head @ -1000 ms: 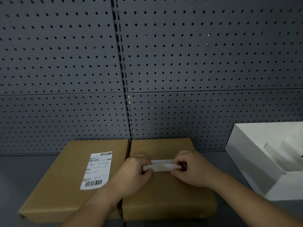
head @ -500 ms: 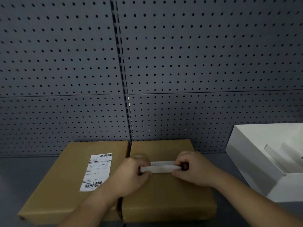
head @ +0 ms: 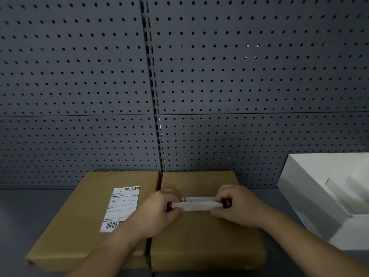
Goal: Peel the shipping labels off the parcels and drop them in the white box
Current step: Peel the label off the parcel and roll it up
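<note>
Head view: you are pinching a peeled label over the right parcel.
Your left hand (head: 157,211) and right hand (head: 237,206) are each pinching an end of the folded label (head: 196,204) at lower centre, above the right parcel (head: 207,240); the white box (head: 311,198) is sitting at lower right.

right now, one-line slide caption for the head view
Both hands, left and right, pinch a folded label over the right parcel; left parcel's label remains.
</note>
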Motion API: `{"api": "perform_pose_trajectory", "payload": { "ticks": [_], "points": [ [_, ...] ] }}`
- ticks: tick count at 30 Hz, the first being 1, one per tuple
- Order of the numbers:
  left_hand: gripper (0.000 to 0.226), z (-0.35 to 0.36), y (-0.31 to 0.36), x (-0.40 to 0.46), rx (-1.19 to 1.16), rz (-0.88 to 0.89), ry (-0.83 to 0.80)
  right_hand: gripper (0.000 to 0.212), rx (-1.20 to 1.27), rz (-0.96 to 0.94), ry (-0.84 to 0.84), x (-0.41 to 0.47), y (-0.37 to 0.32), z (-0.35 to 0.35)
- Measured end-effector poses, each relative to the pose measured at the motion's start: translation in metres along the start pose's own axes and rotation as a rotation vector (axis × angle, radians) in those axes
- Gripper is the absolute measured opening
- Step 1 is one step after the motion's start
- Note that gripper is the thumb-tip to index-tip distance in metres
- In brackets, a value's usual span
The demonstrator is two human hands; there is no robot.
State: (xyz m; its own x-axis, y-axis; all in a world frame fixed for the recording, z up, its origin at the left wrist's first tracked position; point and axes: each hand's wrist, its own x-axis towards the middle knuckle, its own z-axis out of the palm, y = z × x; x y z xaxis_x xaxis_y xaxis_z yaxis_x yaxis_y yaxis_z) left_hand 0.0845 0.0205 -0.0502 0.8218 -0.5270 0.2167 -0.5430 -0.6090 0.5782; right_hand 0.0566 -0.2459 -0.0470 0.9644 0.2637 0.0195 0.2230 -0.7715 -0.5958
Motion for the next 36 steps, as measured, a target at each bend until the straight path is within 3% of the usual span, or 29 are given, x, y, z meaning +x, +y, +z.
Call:
{"api": "perform_pose_trajectory", "payload": {
  "ticks": [7,12,23,29,36],
  "points": [
    [0.004,-0.006,0.0,0.003,0.022,-0.027,-0.075,0.018,-0.014,-0.001,0.01,0.003,0.0,0.001],
    [0.029,-0.01,0.003,0.004,0.026,-0.038,-0.115,0.017,-0.013,0.022,0.015,0.002,0.001,0.002],
    [0.017,-0.006,0.001,0.005,0.075,0.019,-0.064,0.01,0.029,0.018,0.003,0.0,0.005,0.0],
    [0.023,-0.011,-0.001,0.004,0.01,-0.02,-0.118,0.024,-0.021,0.005,0.024,0.004,0.005,0.002],
    [0.02,-0.007,-0.002,0.007,0.026,-0.015,-0.052,0.014,0.019,0.024,-0.009,0.002,0.003,-0.003]
  ]
}}
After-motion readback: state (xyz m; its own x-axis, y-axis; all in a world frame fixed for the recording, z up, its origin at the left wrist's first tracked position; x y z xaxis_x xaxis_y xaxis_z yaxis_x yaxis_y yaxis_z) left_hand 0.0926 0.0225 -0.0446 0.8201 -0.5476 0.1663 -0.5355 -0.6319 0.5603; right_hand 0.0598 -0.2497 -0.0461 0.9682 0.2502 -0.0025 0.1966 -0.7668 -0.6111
